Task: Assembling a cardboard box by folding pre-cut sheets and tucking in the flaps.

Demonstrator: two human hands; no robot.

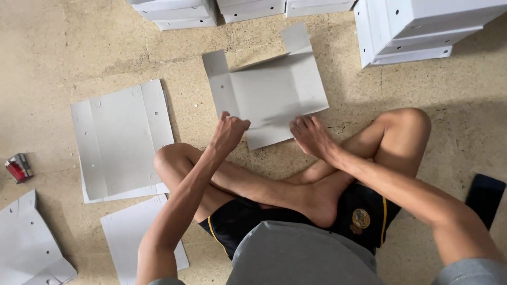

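Observation:
I sit cross-legged on a speckled floor. A grey plastic sheet with fold lines and small holes lies in front of my knees, its far flaps partly raised. My left hand is curled at the sheet's near left edge, pressing or gripping it. My right hand rests with fingers bent on the near right edge of the same sheet.
A stack of flat grey sheets lies to my left, with more sheets near the lower left corner. Folded white boxes are stacked along the far side. A small red object sits far left, a dark phone-like slab right.

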